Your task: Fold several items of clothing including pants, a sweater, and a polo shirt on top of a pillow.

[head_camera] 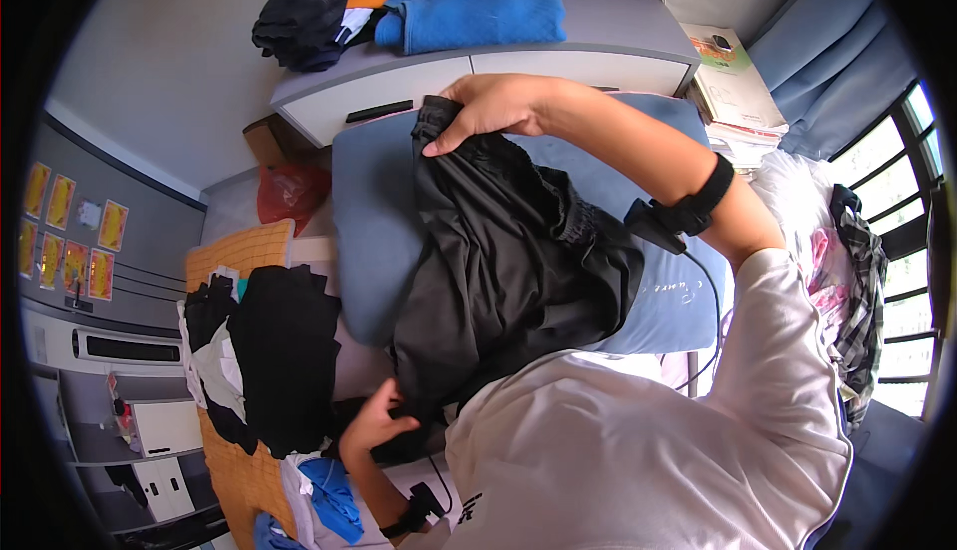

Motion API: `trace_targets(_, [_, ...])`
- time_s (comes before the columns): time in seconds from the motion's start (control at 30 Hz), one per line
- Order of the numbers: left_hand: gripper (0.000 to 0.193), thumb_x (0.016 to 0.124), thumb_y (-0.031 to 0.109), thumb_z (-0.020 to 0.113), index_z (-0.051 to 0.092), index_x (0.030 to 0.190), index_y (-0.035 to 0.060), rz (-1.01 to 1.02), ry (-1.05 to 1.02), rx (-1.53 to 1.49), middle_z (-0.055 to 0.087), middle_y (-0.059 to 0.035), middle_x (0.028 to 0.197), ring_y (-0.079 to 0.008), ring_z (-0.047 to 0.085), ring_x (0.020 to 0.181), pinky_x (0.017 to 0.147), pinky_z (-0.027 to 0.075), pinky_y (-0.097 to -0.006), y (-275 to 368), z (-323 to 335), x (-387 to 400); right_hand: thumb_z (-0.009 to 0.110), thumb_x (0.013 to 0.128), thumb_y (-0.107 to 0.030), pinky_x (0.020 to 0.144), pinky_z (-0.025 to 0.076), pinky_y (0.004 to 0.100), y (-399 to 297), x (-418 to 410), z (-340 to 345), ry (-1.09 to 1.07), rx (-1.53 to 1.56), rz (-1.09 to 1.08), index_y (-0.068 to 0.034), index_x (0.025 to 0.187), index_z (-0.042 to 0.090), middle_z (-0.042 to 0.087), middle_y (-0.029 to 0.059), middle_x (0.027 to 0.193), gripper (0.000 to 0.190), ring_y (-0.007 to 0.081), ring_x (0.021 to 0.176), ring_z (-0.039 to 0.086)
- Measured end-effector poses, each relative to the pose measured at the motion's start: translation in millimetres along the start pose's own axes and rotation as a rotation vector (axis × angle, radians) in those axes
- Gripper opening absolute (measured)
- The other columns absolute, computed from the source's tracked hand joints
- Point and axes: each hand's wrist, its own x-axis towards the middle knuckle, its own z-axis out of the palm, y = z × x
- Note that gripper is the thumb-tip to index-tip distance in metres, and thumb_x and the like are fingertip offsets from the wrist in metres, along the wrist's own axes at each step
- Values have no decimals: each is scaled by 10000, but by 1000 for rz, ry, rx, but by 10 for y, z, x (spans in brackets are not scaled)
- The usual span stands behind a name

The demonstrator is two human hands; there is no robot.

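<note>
Black trousers or shorts (493,251) with a gathered elastic waistband hang in loose folds over a blue cloth-covered pad (374,213). My right hand (490,112) grips one end of the waistband, thumb on top, at the far side of the pad. Lower left, my left hand (377,423) is beside the garment's bottom edge. Its thumb and fingers are apart, with nothing visible between them. Each of my arms wears a black strap with a cabled device.
Behind the pad, a low cabinet (389,86) carries a folded blue towel (486,4) and dark clothes (306,11). Black clothes (288,355) lie on an orange mat (232,483) at left. A red plastic bag (293,192) sits beyond. Stacked books (736,90) and a curtain (815,64) are at right.
</note>
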Motion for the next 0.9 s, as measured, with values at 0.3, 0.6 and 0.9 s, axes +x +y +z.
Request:
trace_targets(0.3, [748,783,219,847,475,1390,-11,160,312,-78,582,-145,1343,-256,567,1235,1072,416,-395,334,-30,68,746,934,-308,902,476,242,-921,-1102,515,50,-205,-291,-24,1141,697,696,-21,1007,354,69,962,607])
trace_targets(0.6, [493,910,264,759,590,1260,-40,676,374,59,665,-53,1140,-126,598,1047,943,464,-294,2681,-426,544,679,955,-221,757,488,388,-885,-1281,1188,66,-691,-580,53,1020,632,635,213,830,286,259,781,603])
trace_targets(0.9, [368,964,37,546,551,1310,-87,618,513,-399,656,-92,1183,-143,610,1091,1015,431,-294,2818,-582,503,833,830,-375,964,482,366,161,-976,819,-177,-513,-301,65,1362,462,610,190,1267,784,251,1143,590])
